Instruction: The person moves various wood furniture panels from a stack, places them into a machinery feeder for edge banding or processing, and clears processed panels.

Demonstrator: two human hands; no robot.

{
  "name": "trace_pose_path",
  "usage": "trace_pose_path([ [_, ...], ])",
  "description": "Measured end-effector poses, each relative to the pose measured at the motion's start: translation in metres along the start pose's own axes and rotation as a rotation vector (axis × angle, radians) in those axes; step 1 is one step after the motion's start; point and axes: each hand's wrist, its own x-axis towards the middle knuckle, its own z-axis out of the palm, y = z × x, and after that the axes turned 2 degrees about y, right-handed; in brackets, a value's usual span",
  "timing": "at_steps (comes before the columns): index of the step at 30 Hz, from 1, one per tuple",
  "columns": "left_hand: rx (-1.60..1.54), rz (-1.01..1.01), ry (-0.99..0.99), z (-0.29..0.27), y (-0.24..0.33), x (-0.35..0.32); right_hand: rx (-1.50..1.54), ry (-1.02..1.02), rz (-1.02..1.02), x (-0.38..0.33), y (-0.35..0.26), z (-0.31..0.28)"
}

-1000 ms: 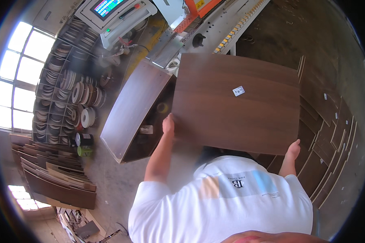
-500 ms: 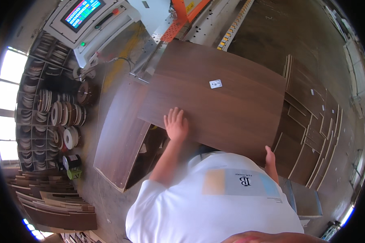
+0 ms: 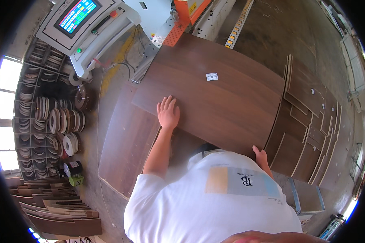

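Observation:
A large dark brown wood-grain panel lies in front of me, its far left part against the orange and white machine. A small white label is stuck on its top face. My left hand rests flat near the panel's near left edge, fingers stretched out. At the near right corner, my right hand grips the panel's edge. Its thumb shows along the edge, while the other fingers are mostly hidden. Below the panel, on the left, sits another brown board.
A control console with a lit screen stands at the far left. Rolls of edge banding fill a rack on the left. Stacked brown panels stand close on the right. More boards lean at the lower left.
The panel has slid forward, toward the machine, and slightly left. My left hand has moved forward with it. My right hand has stayed at the near right corner and shifted a little left.

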Motion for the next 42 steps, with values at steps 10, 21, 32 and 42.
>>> trace_pose_path([
  [10, -0.039, 0.014, 0.032, 0.027, 0.017, 0.051, -0.071, 0.09, -0.02, 0.078, 0.014, -0.008],
  [21, -0.145, 0.077, 0.096, 0.081, 0.034, 0.125, 0.044, -0.007, -0.074, 0.127, -0.075, -0.029],
  [32, -0.723, 0.003, -0.224, 0.13, 0.041, 0.039, -0.408, -0.026, -0.071, 0.017, 0.011, -0.04],
  [42, -1.096, -0.586, -0.897, 0.133, 0.058, 0.053, 0.093, -0.345, 0.296, -0.132, 0.253, -0.006],
])
